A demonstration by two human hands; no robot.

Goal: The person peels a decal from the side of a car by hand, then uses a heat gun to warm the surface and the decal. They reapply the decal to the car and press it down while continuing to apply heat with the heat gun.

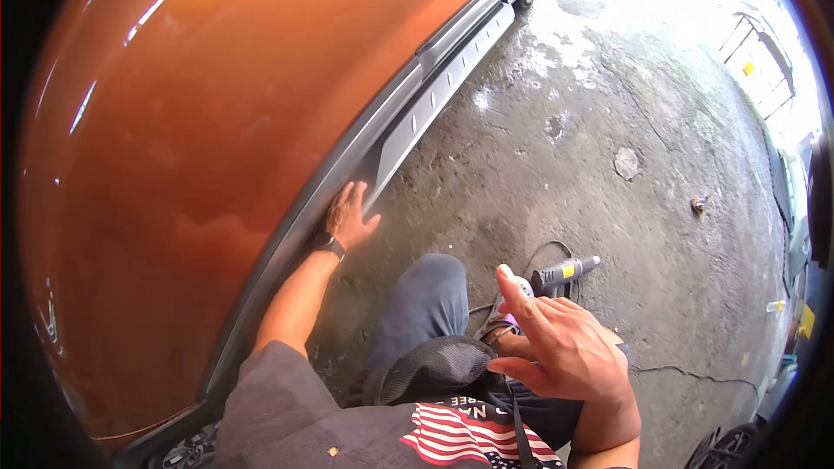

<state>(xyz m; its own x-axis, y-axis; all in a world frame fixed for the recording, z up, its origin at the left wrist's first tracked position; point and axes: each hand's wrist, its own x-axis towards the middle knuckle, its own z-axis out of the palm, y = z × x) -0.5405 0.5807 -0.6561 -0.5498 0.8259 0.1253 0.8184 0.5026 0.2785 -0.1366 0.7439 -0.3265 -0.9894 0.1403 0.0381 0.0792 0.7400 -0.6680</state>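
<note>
The side step is running along the orange car's lower edge, leaving open concrete floor beyond. The left hand is touching the sill near its end, fingers slightly spread, grasping nothing; the right hand is hovering empty, thumb and fingers parted, near a corded power tool.

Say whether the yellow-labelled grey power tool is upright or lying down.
Lying down: the power tool stretches lengthwise along the grey concrete floor.

Dark short-sleeved shirt with striped flag print, black wristwatch, blue trousers
</note>
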